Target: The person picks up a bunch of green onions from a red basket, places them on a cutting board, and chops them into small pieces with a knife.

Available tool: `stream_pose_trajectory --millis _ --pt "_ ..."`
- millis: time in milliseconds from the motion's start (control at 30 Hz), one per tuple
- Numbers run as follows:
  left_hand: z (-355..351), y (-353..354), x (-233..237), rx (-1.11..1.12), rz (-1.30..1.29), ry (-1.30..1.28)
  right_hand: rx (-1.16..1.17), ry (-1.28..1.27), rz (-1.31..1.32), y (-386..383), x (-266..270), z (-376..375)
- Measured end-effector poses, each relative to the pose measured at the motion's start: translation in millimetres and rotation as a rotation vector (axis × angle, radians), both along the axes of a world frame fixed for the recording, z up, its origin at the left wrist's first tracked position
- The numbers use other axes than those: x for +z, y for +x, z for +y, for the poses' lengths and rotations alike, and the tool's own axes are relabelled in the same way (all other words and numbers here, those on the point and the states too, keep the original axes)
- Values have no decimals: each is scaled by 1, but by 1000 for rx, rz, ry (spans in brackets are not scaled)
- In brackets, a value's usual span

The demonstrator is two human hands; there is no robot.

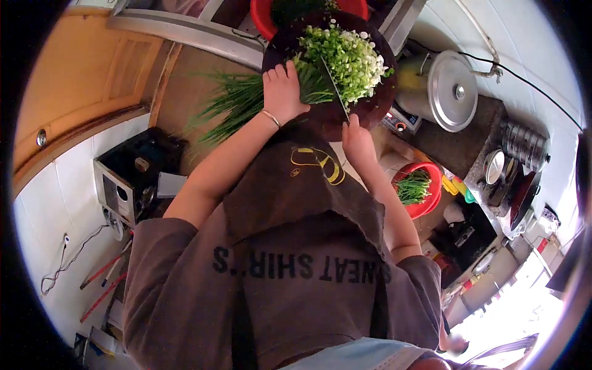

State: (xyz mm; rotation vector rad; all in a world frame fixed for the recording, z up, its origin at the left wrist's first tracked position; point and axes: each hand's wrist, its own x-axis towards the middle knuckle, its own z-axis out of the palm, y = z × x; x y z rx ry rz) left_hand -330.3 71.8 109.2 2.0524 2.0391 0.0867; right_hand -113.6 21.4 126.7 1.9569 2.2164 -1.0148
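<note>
My left hand (pixel 285 95), with a bracelet at the wrist, grips a bundle of long scallions (pixel 237 102) on a dark round chopping board (pixel 376 52). The green ends hang over the board's left side. My right hand (pixel 357 140) is closed round the handle of a knife (pixel 333 81). Its blade, seen nearly edge-on, stands between the bundle and a heap of chopped scallions (pixel 346 52). White and pale green pieces make up the heap, which covers the board's far right part. The handle is mostly hidden in my fingers.
A red basin (pixel 262 18) with greens stands beyond the board. On the right are a large lidded metal pot (pixel 453 91) and a red bowl (pixel 431 196) of cut scallions. A black box-like appliance (pixel 132 176) sits at left, near a wooden door (pixel 74 92).
</note>
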Motion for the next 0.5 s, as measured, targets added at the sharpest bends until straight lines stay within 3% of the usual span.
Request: stream_pose_trajectory --millis 167,300,500 --pt "0 1 -5 6 -13 17 17 118 42 -36 -61 47" --pt "0 -1 -2 -3 -26 10 29 108 77 -33 -49 65" --pt "-3 -2 -6 12 -4 27 -12 54 95 -17 53 31"
